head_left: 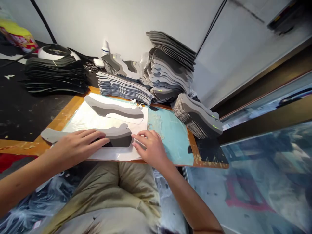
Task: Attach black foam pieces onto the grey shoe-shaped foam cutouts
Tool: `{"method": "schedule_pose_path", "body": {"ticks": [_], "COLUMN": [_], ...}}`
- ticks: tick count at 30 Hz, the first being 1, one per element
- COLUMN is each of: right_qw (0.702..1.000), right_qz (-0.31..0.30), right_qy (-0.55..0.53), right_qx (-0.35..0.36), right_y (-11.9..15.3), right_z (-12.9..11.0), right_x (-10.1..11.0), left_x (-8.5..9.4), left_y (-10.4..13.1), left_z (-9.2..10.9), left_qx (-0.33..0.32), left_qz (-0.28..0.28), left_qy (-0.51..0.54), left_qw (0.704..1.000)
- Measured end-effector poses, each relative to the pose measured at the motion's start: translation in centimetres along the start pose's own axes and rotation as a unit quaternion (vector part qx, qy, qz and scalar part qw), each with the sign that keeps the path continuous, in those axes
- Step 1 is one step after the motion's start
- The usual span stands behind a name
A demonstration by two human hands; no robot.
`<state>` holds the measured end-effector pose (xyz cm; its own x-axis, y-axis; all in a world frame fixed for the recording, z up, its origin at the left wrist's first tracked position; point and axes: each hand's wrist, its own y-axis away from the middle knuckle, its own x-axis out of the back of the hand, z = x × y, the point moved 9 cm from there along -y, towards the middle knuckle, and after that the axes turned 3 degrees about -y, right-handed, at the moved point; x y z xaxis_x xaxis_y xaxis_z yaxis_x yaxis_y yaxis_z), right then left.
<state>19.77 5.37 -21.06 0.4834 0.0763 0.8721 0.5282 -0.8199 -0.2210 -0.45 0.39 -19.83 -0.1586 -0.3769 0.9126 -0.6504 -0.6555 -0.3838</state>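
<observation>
Alignment of a grey shaped panel (114, 136) is the step in hand. The panel lies on the white sheet (102, 122) at the near edge of the board (65, 112). Left hand (78, 146) presses it flat, fingers spread. Right hand (151, 148) touches its right end, fingers loosely apart, gripping nothing. Judgement: any next move requires holding the panel's edges square. Stacked panels (170, 68) stand far right.

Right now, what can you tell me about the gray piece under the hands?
The gray piece is flat, long and wavy-edged, light gray with a darker gray band, and looks like foam or felt. It lies flat on a white sheet at the near table edge. The left hand presses on its middle; the right hand touches its right end.
</observation>
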Motion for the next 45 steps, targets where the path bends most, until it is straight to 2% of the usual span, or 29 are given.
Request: {"method": "schedule_pose_path", "body": {"ticks": [3,7,11,13,15,20,24,29,32,35,40,45], "right_qw": [0.999,0.997,0.993,0.989,0.981,0.967,0.950,0.965,0.958,0.955,0.935,0.936], "right_qz": [-0.039,-0.062,-0.104,-0.138,-0.184,-0.226,-0.273,-0.233,-0.252,-0.246,-0.284,-0.268], "right_qy": [0.019,0.034,0.033,0.015,-0.010,-0.065,-0.059,-0.015,-0.054,-0.109,-0.198,-0.229], "right_qx": [-0.009,-0.013,-0.036,-0.053,-0.057,-0.094,-0.140,-0.122,-0.127,-0.124,-0.077,-0.030], "right_y": [-0.6,-1.3,-2.4,-3.2,-3.8,-5.1,-4.7,-4.5,-3.9,-4.0,-4.0,-4.1], "right_z": [-0.1,-0.8,-1.2,-1.3,-1.7,-2.0,-1.7,-2.9,-3.3,-3.0,-2.0,-1.5], "right_x": [-1.8,-1.7,-1.2,-1.2,-1.5,-1.6,-2.3,-1.4,-1.7,-1.6,-2.6,-3.1], "left_x": [0.1,0.5,-1.6,-3.1,-3.9,-4.4,-4.4,-4.2,-4.1,-4.3,-4.6,-4.5], "left_y": [-0.3,-2.2,-3.8,-4.0,-3.9,-3.6,-3.9,-4.6,-4.9,-5.0,-4.9,-4.8], "left_z": [-0.2,0.6,1.2,0.9,0.4,-0.6,-0.7,-0.6,-0.5,-0.6,-0.8,-0.9], "left_qx": [-0.003,0.011,0.048,0.076,0.096,0.134,0.156,0.153,0.141,0.144,0.154,0.167], "left_qz": [0.023,0.046,0.029,0.008,0.010,0.005,-0.013,-0.034,-0.027,-0.008,0.018,0.031], "left_qy": [0.065,0.133,0.189,0.221,0.258,0.368,0.378,0.381,0.395,0.406,0.392,0.365], "left_qw": [0.998,0.990,0.980,0.972,0.961,0.920,0.913,0.911,0.907,0.902,0.907,0.915]}}
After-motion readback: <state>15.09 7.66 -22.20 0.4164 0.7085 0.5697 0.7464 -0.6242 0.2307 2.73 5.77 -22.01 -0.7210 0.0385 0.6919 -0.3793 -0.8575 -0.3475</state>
